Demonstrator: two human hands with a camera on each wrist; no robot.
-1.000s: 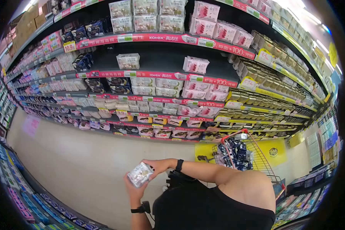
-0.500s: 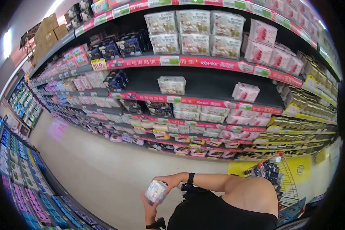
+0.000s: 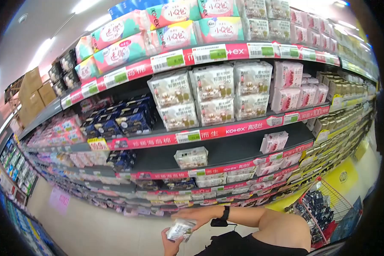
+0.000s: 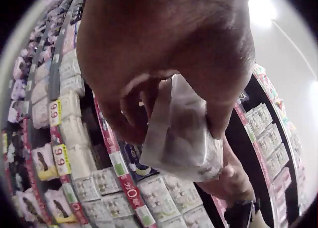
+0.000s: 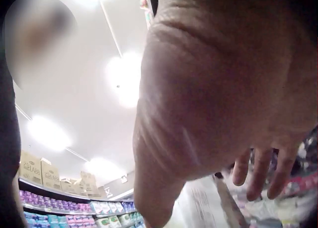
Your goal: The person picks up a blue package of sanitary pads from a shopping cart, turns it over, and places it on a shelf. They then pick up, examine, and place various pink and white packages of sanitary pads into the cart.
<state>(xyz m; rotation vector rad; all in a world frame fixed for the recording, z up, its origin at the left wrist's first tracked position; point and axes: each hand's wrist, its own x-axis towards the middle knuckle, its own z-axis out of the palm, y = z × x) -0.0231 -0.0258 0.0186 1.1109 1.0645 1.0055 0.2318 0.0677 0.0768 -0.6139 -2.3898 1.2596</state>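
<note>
A white printed pack in clear wrap (image 3: 181,229) is held between both hands low in the head view. My left hand (image 3: 171,245) grips its lower left side; in the left wrist view the thumb and fingers of that hand (image 4: 169,44) are curled round the wrapped pack (image 4: 181,138). Across the pack's upper right side lies my right hand (image 3: 198,215), its fingers reaching left. The right wrist view has this hand (image 5: 218,89) with its thumb and fingers on either side of the pale pack (image 5: 198,203), which it largely hides.
Shelves (image 3: 226,131) of stacked packs rise ahead, with a white pack (image 3: 191,157) and a pink pack (image 3: 274,142) standing apart on one level. A wire cart (image 3: 335,200) holding dark packs stands at right. More shelving lines the far left; cartons (image 3: 32,100) sit high up.
The head view has tilted up and come nearer the shelves, bringing the upper rows in. The hands and the pack now appear lower in view, and both hands still hold it.
</note>
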